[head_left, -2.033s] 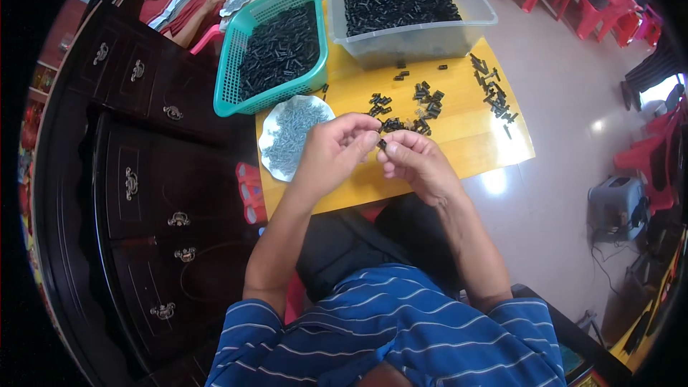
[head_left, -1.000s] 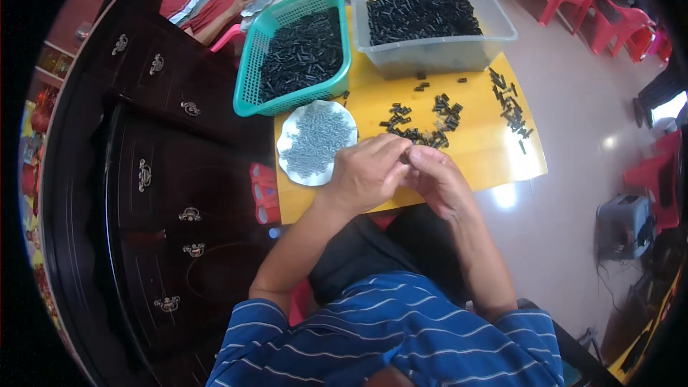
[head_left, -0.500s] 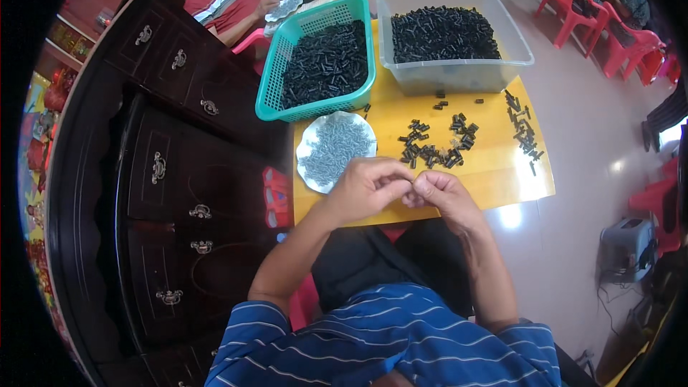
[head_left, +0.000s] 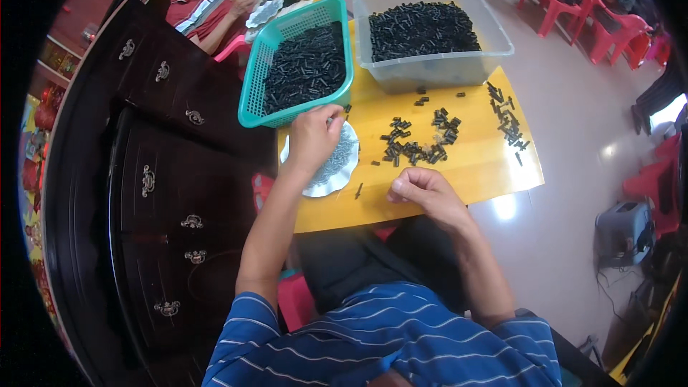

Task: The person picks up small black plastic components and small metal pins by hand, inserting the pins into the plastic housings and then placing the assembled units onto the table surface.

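Basically, the left hand is hovering over the white dish of silvery pieces, the dish likely sitting on that side for easy reach; its fingers are curling inward, can't tell whether they're pinching anything. Right hand is hanging just nearer than the loose black parts on the table, thumb and index pressing together, any held piece not showing. Green basket and clear bin are standing farther back, presumably keeping bulk stock contained. Left hand is covering much of the dish; tiny piece shapes are blurring
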{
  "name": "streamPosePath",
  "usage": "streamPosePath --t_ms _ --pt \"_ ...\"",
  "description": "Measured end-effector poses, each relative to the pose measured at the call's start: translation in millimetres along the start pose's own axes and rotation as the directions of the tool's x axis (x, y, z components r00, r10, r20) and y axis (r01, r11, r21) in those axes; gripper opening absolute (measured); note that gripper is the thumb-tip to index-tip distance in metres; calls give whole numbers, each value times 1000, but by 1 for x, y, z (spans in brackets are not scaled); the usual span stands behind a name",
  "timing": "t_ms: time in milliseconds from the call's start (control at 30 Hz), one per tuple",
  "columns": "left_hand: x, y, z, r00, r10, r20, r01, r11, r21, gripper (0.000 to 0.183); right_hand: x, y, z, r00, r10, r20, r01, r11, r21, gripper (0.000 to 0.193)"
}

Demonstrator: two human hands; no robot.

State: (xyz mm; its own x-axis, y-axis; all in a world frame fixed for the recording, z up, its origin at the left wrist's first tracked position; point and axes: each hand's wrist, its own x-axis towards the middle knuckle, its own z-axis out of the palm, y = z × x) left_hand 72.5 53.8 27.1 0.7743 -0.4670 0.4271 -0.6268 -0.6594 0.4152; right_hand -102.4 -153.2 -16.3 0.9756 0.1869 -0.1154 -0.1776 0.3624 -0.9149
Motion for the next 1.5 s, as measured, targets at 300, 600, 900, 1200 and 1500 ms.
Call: streamPosePath --t_ms 300,600,900,1200,1500 --pt "-15 22 43 959 128 254 -151 986 69 16 -2 5 -19 999 -22 -47 14 984 -177 26" --pt "-37 41 39 910 280 307 -310 949 53 11 9 19 -9 987 -163 -2 159 964 -214 30" --pt "-38 42 59 881 386 272 -408 913 26 8 2 14 -12 993 -118 10 119 987 -106 32" --pt "-60 14 35 967 220 131 -220 975 -16 7 9 15 -9 994 -104 -36 76 885 -460 25" --pt "-93 17 23 998 34 53 -31 997 -73 10 1 9 -23 996 -42 -80 27 984 -175 29"
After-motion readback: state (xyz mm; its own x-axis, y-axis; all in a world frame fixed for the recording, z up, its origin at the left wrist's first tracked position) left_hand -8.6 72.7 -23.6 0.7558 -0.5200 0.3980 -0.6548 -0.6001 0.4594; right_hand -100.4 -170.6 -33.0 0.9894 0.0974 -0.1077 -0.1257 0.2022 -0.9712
